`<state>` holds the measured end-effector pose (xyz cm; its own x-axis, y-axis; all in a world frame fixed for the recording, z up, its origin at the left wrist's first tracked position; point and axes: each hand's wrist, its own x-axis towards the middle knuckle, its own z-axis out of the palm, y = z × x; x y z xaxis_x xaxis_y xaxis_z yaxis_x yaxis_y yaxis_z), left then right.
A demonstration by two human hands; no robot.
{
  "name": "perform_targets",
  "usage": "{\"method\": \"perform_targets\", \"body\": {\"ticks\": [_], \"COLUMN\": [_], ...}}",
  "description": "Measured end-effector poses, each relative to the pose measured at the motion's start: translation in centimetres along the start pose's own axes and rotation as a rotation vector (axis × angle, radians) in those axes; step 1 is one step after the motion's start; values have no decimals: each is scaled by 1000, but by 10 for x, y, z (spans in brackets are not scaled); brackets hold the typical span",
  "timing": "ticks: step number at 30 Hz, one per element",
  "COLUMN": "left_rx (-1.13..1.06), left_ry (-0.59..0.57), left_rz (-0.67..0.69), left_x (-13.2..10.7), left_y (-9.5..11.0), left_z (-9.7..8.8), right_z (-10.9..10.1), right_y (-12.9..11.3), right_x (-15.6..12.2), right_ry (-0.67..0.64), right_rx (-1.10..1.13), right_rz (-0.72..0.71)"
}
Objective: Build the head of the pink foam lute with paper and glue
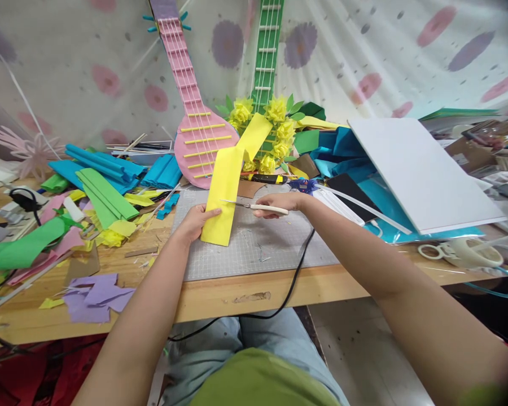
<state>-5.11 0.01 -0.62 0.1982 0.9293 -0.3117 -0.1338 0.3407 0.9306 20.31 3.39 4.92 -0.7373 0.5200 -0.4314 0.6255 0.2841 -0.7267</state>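
A long strip of yellow crepe paper [225, 175] is pinched at its lower left edge by my left hand [193, 221]. It rises over the grey cutting mat [254, 265] and bends away at the top. My right hand [277, 204] grips a pair of scissors [270, 209] with whitish handles. Their blades point left and lie across the strip's right side; whether they have cut it I cannot tell. Behind the paper stands a pink paper lute [203, 138]. A green instrument neck [266, 56] rises beside it, ringed below by yellow paper flowers [283, 132].
Green crepe paper [105, 197], blue rolls [97, 166] and purple scraps [96, 298] cover the table's left side. A blue glue gun [302, 185] lies behind my right hand. A white board [423, 175] leans at the right. A black cable [298, 270] crosses the mat's edge.
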Motion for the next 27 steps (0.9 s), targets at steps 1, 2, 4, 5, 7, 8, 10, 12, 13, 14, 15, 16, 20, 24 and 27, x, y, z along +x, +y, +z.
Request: {"method": "perform_targets", "body": {"ticks": [1,2,4,5,7,8,10,12,13,14,15,16,20,24,27], "left_rx": [-2,-3,-6,-7,-10,-11,-12,-12,-12,-11,-9,-9,-12,-19,-18], "left_ry": [-2,-5,-10,-11,-7,-3,2,5,7,10,13,14,1,-4,-6], "left_rz": [-2,-5,-10,-11,-16,-18,-22,-21,-21,-24,-27,-29,-27,-28,-29], "left_x": [0,0,-1,-2,-3,-4,-5,-5,-5,-4,-4,-3,-2,-1,-1], "left_y": [0,0,1,1,2,3,4,4,4,4,3,3,1,1,1], "left_z": [0,0,1,1,2,3,3,4,4,3,3,2,1,0,0], "right_z": [0,0,0,0,0,0,0,1,1,1,1,1,0,1,1], "right_y": [1,3,6,7,9,9,9,9,9,9,10,10,11,10,11], "right_x": [0,1,2,2,3,3,3,3,3,3,3,4,4,5,5], "right_ry": [5,12,25,29,33,35,39,43,46,50,54,60,78,100,112], "right_rx": [7,14,31,41,62,74,93,102,103,101,97,91,74,66,56], "right_rz": [3,6,10,11,17,21,29,31,28,25,20,17,20,29,30]}}
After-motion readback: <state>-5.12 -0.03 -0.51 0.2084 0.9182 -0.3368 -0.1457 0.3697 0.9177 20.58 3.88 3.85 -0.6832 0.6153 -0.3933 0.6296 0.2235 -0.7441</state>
